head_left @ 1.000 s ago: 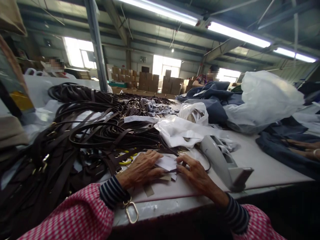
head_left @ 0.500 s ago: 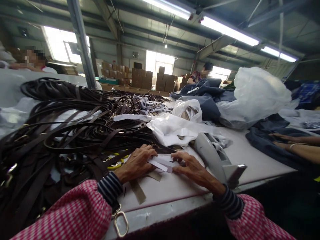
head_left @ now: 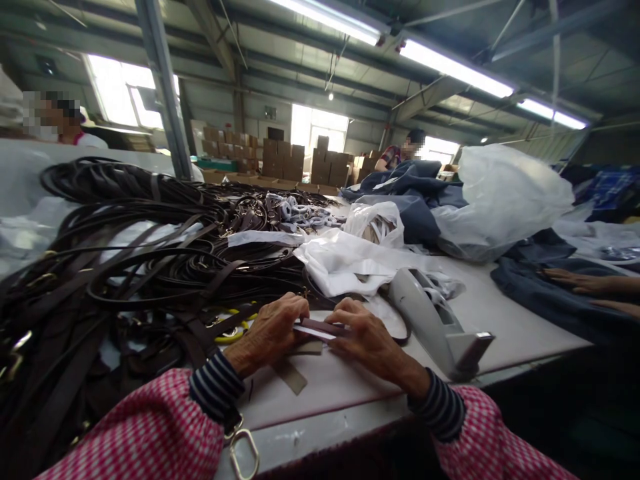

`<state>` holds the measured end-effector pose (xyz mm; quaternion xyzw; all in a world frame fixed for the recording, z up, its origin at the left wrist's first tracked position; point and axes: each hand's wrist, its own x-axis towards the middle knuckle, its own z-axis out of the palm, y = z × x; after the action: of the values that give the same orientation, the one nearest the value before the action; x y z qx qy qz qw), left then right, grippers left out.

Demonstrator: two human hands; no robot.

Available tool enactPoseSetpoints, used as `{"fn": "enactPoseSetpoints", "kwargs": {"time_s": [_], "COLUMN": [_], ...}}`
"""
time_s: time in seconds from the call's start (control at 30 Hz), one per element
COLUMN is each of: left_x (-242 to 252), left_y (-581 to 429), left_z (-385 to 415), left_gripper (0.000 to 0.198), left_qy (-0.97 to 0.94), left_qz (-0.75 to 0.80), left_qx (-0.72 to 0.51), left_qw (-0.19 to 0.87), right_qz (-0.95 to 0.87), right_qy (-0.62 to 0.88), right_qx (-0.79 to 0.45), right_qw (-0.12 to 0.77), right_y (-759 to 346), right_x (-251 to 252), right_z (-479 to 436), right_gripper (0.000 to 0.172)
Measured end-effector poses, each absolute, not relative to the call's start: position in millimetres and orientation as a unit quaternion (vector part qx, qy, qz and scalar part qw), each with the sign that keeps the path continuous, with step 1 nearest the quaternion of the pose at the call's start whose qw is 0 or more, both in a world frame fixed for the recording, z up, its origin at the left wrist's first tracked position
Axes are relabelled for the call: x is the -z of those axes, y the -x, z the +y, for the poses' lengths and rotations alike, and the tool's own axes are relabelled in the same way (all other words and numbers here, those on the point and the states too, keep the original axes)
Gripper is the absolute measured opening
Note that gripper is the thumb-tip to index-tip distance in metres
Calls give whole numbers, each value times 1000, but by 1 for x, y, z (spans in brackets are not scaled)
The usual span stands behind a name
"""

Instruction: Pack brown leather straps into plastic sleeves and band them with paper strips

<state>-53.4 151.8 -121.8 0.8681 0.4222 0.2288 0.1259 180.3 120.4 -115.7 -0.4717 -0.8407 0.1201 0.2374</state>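
Observation:
My left hand (head_left: 275,328) and my right hand (head_left: 367,339) face each other low over the table, fingers closed on the two ends of a short stretch of dark brown strap (head_left: 327,326). A white paper strip (head_left: 316,331) lies along the strap's near side, gripped with it. The fingers hide both ends of the strip. Under my left hand are flat olive-brown strips (head_left: 290,377) on the pale tabletop (head_left: 345,387). Right of my right hand stands a grey tape dispenser (head_left: 425,313).
Dark straps with metal fittings (head_left: 165,267) pile up on the left. White plastic sheeting (head_left: 345,257) lies ahead, a bulging clear bag (head_left: 510,200) farther right. A co-worker's hand (head_left: 575,280) rests on dark blue fabric (head_left: 530,293). A metal buckle (head_left: 245,455) hangs at the front edge.
A dark strap now shows between my hands, where several white strips were. My right hand has moved left, closer to my left hand. The co-worker's hands at right have shifted slightly.

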Motion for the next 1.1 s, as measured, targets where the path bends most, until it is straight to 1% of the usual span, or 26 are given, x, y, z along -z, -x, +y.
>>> {"fn": "enactPoseSetpoints", "kwargs": {"time_s": [0.07,0.1,0.23,0.33,0.43,0.57,0.63,0.7,0.77,0.9,1.0,1.1], "left_x": [122,121,118,116,113,111,112,114,117,122,123,120], "left_y": [54,55,55,55,55,57,57,56,56,57,58,58], "left_z": [151,151,148,147,146,146,147,148,149,151,152,152], "left_gripper": [11,11,12,13,19,18,17,14,14,14,12,9], "left_qy": [-872,-876,-901,-911,-911,-906,-906,-910,-912,-903,-897,-899], "left_qz": [421,419,389,376,378,386,385,379,374,387,398,395], "left_qx": [-219,-212,-167,-146,-149,-165,-164,-156,-150,-162,-172,-171], "left_qw": [117,111,91,80,70,60,57,61,70,87,90,85], "right_qz": [-862,-869,-881,-888,-895,-876,-869,-870,-872,-884,-888,-887], "right_qy": [464,462,443,411,390,424,434,434,436,444,444,450], "right_qx": [-43,-2,123,170,153,59,5,-44,-59,17,48,21], "right_qw": [198,176,114,116,155,223,237,232,213,144,107,107], "right_y": [-172,-168,-159,-157,-159,-160,-159,-156,-153,-148,-144,-143], "right_x": [119,121,130,136,136,126,120,118,118,121,118,110], "right_z": [120,120,119,118,119,127,132,135,137,133,131,135], "right_gripper": [8,5,4,5,10,20,23,22,20,4,6,14]}}
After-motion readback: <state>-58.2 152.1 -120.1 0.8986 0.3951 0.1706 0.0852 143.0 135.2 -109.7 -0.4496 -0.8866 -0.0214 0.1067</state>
